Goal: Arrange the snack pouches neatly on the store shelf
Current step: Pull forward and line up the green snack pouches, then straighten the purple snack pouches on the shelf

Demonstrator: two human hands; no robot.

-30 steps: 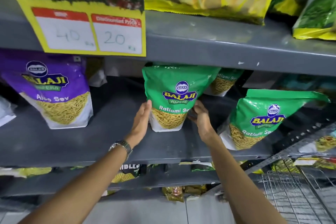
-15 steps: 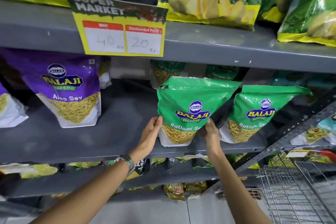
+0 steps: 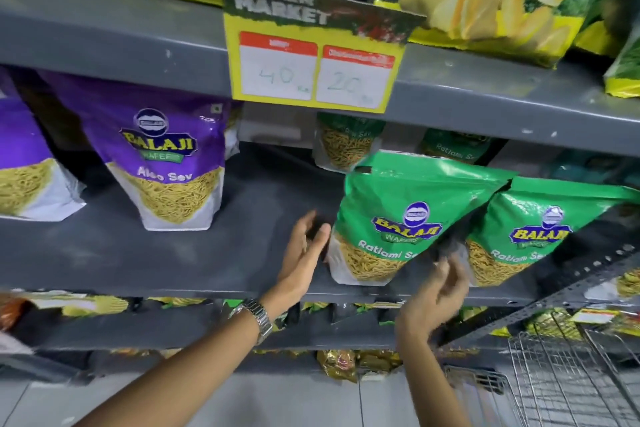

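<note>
A green Ratlami Sev pouch (image 3: 401,218) stands upright at the front of the grey middle shelf (image 3: 173,253), touching a second green pouch (image 3: 533,232) on its right. My left hand (image 3: 304,253) is open, just left of the first pouch's lower corner, fingers barely apart from it. My right hand (image 3: 440,291) is open below the pouch's lower right corner, blurred, holding nothing. Two more green pouches (image 3: 346,142) stand deeper on the shelf. A purple Aloo Sev pouch (image 3: 166,163) stands to the left, with another purple pouch (image 3: 24,177) at the far left edge.
A yellow price tag (image 3: 311,55) hangs from the upper shelf, which carries large chip bags (image 3: 485,0). A wire basket (image 3: 571,374) sits at the lower right. Lower shelves hold more packets. Bare shelf lies between the purple and green pouches.
The green pouch was drawn forward and right to the shelf front beside the other green one. Both hands have let go of it and pulled slightly away.
</note>
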